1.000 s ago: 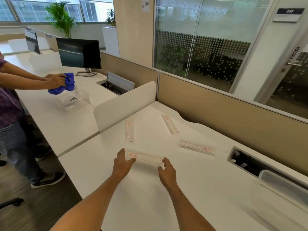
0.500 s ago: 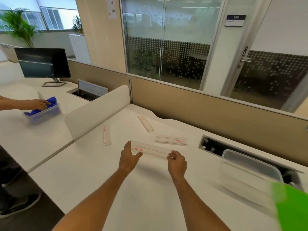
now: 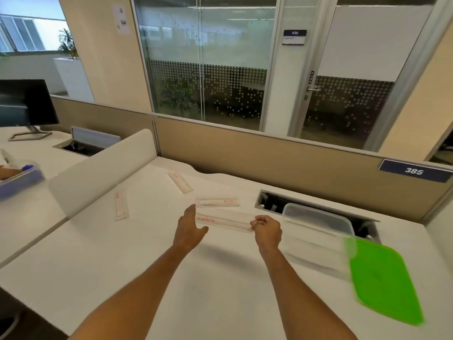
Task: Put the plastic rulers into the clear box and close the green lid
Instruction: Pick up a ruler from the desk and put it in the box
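Observation:
A clear plastic ruler with a red label (image 3: 225, 220) is raised just above the white desk, held between my hands. My right hand (image 3: 267, 231) pinches its right end. My left hand (image 3: 190, 229) touches its left end with the fingers spread. Three more rulers lie flat on the desk: one just behind the held one (image 3: 217, 201), one farther back (image 3: 180, 182), one to the left (image 3: 120, 204). The clear box (image 3: 318, 231) stands open to the right of my right hand. The green lid (image 3: 384, 280) lies flat at the box's right.
A white divider panel (image 3: 103, 168) stands at the desk's left edge. Behind the box is an open cable tray (image 3: 272, 201) in the desk. On the neighbouring desk, a monitor (image 3: 24, 104) and a clear box holding a blue cloth (image 3: 19, 177), with another person's hand at it.
My view has swung right, bringing the clear box and green lid fully into sight. Both hands have carried the ruler to the right, toward the box.

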